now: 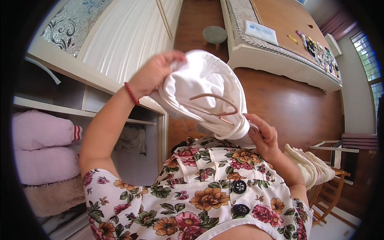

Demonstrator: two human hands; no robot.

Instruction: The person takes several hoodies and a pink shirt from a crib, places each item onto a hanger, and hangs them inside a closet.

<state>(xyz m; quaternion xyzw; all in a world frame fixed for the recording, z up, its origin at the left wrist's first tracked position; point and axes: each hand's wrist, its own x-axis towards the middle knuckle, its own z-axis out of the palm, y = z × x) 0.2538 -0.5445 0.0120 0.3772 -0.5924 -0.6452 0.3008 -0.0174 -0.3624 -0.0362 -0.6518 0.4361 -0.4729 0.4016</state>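
Note:
A white garment (pixel 204 80) is bunched up in front of my chest, held between both hands. My left hand (pixel 158 70), with a red cord at its wrist, is closed on the garment's far left edge; its fingertips are somewhat blurred. At the garment's near right end, my right hand (pixel 264 138) pinches a folded, band-like edge between thumb and fingers. A pinkish-brown clothes hanger (pixel 229 102) shows among the folds, its hook curving over the cloth. The rest of the hanger is partly hidden by fabric. I cannot tell which kind of garment it is.
An open wardrobe on the left has a shelf (pixel 52 105) above folded pink padded clothing (pixel 44 136) and fluffy brown cloth (pixel 56 194). A bed (pixel 276 64) bearing small items stands far right; a round stool (pixel 215 35) is beside it. A wooden chair (pixel 330 192) with cream fabric (pixel 308 166) is near right.

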